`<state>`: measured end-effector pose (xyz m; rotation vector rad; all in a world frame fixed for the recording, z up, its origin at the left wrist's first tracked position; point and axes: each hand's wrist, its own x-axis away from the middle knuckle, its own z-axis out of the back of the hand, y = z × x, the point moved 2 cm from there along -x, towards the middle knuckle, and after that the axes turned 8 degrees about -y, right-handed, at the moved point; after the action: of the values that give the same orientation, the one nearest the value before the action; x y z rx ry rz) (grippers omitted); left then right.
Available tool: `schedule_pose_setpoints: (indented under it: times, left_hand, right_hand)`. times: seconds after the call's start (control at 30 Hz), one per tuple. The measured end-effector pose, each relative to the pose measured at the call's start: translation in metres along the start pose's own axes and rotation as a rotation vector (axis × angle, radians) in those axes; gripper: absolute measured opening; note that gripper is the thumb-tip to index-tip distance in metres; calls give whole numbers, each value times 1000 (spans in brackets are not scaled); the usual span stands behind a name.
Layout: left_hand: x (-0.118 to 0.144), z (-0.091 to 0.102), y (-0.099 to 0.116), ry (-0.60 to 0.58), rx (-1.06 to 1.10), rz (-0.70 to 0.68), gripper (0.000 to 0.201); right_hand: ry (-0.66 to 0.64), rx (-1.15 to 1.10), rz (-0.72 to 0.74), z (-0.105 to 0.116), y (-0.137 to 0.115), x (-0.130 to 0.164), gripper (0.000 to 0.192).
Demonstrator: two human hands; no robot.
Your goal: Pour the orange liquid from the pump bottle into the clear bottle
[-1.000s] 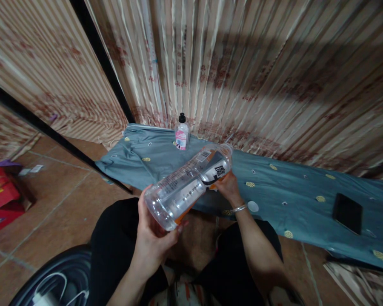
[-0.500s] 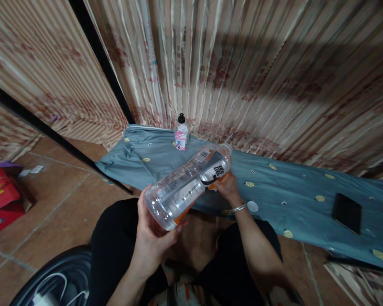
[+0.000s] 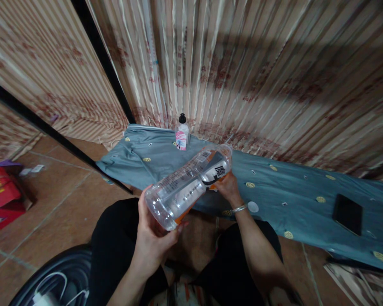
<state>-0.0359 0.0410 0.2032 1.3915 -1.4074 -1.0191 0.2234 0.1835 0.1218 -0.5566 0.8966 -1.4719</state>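
A large clear plastic bottle (image 3: 187, 187) with an orange and silver label is held tilted between both my hands, its neck pointing up and to the right. My left hand (image 3: 155, 238) is closed around the bottle's base. Near the shoulder, my right hand (image 3: 227, 187) grips the other end from below; its fingers are partly hidden behind the bottle. A thin clear piece sticks out past the neck; I cannot tell what it is. Beyond the bottle, a small clear bottle (image 3: 181, 138) with a black cap and pink label stands upright.
A blue-green cloth with yellow prints (image 3: 293, 187) covers the low table. On it lie a white round cap (image 3: 252, 207) and a black phone (image 3: 347, 214). Black poles (image 3: 105, 63) rise at left, before a striped curtain (image 3: 242, 63). A red box (image 3: 3, 195) sits on the floor.
Hands and bottle keep the same pose. The whole view has shifted very slightly.
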Motion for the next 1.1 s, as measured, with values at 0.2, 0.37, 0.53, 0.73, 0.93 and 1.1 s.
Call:
schedule_pose_setpoints:
  times: [0.2,0.37,0.53,0.73,0.93,1.1]
  left_hand:
    - [4,-13,10,72,41,13,110]
    - [6,-21,15,100,63,14,105]
    - [5,-19,14,83,54,10,105]
    - [5,-20,14,97,63,3,107]
    - [5,-20,14,80,62,14,107]
    - [5,-20,13,78,63,14,106]
  right_hand:
    - [-9,-3,-3,0,1,0,66]
    - [-31,-14,-9,1,0,0,67]
    - [-23,-16,-15,1,-2,0,65]
    - [-18,-24,-27,2,-2,1,65]
    - [-30,-33,-5,1,-1,1,67]
    - [-16,-26,-15,2,-4,1,63]
